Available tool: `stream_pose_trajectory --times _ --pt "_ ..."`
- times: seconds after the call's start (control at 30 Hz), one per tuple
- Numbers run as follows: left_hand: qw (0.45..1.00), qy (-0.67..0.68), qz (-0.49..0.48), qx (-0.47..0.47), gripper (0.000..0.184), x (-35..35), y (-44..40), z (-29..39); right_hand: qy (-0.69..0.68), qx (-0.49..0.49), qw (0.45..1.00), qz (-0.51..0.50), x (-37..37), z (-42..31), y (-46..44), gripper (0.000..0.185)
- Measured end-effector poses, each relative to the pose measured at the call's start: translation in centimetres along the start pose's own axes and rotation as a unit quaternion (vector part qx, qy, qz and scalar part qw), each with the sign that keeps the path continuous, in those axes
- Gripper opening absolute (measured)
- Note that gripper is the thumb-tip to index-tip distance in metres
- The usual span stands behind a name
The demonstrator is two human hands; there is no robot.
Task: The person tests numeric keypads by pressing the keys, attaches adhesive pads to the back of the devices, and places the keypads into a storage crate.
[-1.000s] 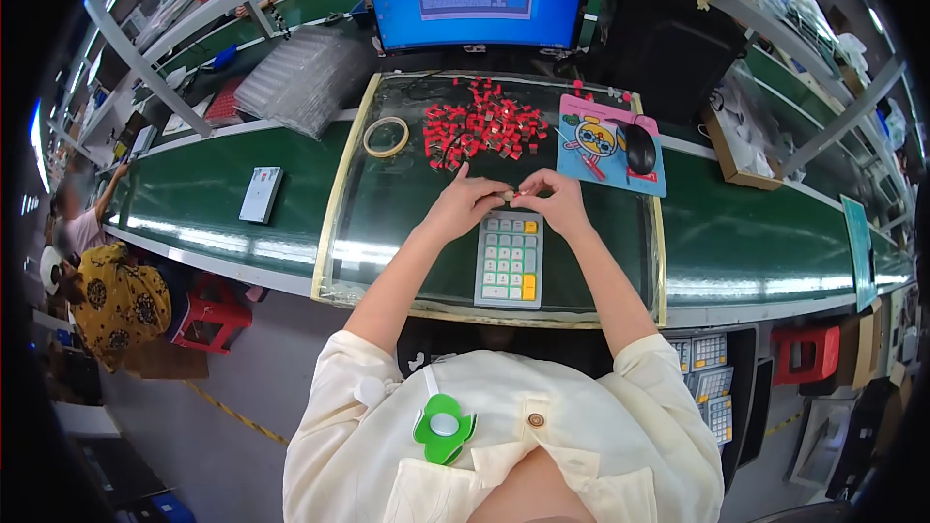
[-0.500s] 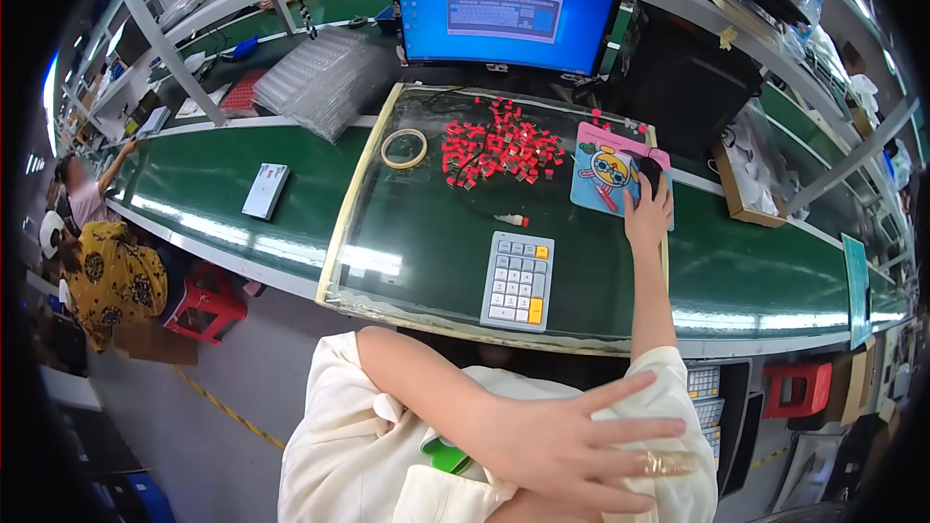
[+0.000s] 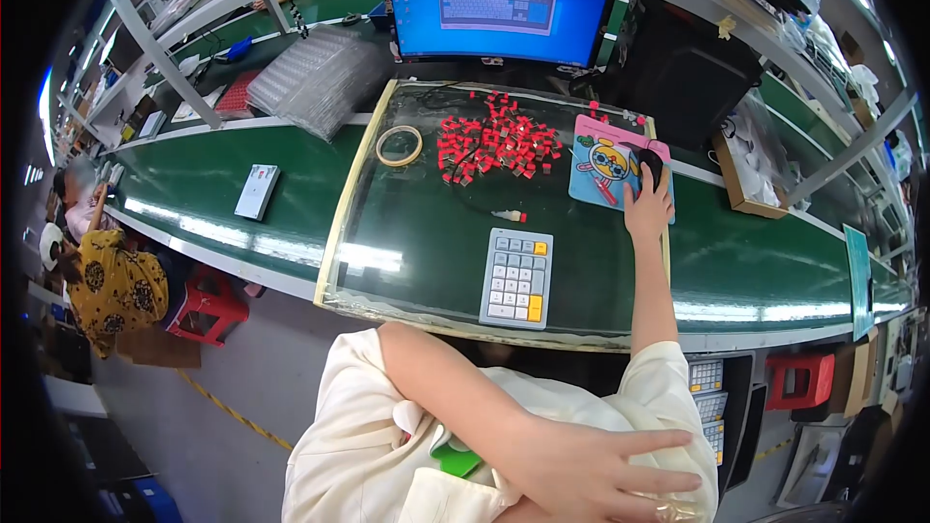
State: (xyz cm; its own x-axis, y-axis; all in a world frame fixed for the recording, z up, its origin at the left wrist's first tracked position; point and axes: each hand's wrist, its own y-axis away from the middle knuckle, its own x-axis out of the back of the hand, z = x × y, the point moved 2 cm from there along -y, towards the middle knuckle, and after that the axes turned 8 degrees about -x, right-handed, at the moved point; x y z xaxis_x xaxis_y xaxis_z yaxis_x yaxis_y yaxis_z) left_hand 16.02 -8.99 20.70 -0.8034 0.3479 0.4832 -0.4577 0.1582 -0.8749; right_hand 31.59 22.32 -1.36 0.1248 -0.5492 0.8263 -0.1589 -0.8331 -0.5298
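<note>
Left hand (image 3: 605,473) across the body, right hand (image 3: 647,210) at the mouse (image 3: 650,164)

Nearest, on the person's side of the keypad (image 3: 517,278) and to its right, the left hand lies across the body with its fingers spread apart. It holds nothing that shows; how firmly it rests there I cannot tell.

The keypad lies flat on the surface (image 3: 426,261), its keys facing up, probably so they stay within easy reach. Just beyond it lies a cable plug (image 3: 511,216) with a red end, near enough, it seems, to be picked up without stretching.

Beyond the keypad and to its right, the right hand lies over the mouse, fingers extended; whether thumb and fingers squeeze its sides I cannot tell. The mouse sits on a patterned mat (image 3: 587,187), likely for smooth gliding.

Farther beyond the keypad spreads a loose heap of red pieces (image 3: 494,140), with a tape ring (image 3: 397,163) left of it. Farthest, straight past the keypad, the monitor (image 3: 417,24) shows a keyboard picture, apparently placed to face the person.
</note>
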Motion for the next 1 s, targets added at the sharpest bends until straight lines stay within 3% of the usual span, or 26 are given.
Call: stream_pose_trajectory --times 0.17,0.33,0.43,0.47,0.5,0.57,0.67,0.7,0.73,0.8,0.87,0.93,1.0 --pt "0.998 0.013 -0.051 0.037 0.033 3.9 0.4 -0.4 0.029 -0.014 0.999 -0.009 -0.2 -0.3 -0.3 0.055" --pt "0.999 -0.004 -0.018 0.05 0.035 0.4 -0.7 -0.2 0.034 -0.004 0.999 0.032 -0.7 -0.1 -0.2 0.059" --pt "0.974 0.167 -0.058 0.142 0.028 0.9 -0.3 -0.4 0.048 -0.007 0.998 0.048 -0.8 0.0 -0.2 0.061" --pt "0.946 0.257 -0.078 0.181 0.025 1.6 0.1 -0.6 0.045 -0.01 0.998 0.038 -0.7 0.0 -0.3 0.061" --pt "0.871 0.382 -0.095 0.295 0.027 2.6 0.5 -1.1 0.042 -0.014 0.999 0.028 -0.7 0.0 -0.3 0.061" --pt "0.633 0.587 -0.121 0.491 0.035 5.0 1.6 -1.5 0.04 -0.027 0.999 0.003 -0.4 -0.2 -0.4 0.061" --pt "0.845 0.443 -0.016 0.3 0.034 7.2 5.4 -1.8 0.051 -0.028 0.998 0.011 -0.4 -0.3 -0.5 0.061" --pt "0.853 0.391 0.015 0.345 0.036 7.7 7.1 -2.0 0.044 -0.035 0.998 0.002 -0.2 -0.5 -0.5 0.061" --pt "0.857 0.336 0.045 0.387 0.038 8.1 8.9 -2.4 0.039 -0.033 0.999 0.009 -0.2 -0.4 -0.5 0.061" --pt "0.846 0.096 0.031 0.523 0.045 8.5 12.8 -4.1 0.028 -0.03 0.999 0.022 -0.5 -0.3 -0.4 0.062" --pt "0.816 -0.192 -0.005 0.545 0.065 7.7 19.3 -5.8 0.024 0.006 0.996 0.084 0.7 -0.8 -0.1 0.059" --pt "0.765 -0.232 -0.036 0.6 0.082 6.7 22.0 -5.0 0.046 0.066 0.986 0.148 3.1 -2.0 0.5 0.057" --pt "0.739 -0.234 -0.049 0.63 0.096 5.9 23.6 -3.8 -0.079 0.165 0.974 0.132 4.0 -3.1 3.1 0.055"
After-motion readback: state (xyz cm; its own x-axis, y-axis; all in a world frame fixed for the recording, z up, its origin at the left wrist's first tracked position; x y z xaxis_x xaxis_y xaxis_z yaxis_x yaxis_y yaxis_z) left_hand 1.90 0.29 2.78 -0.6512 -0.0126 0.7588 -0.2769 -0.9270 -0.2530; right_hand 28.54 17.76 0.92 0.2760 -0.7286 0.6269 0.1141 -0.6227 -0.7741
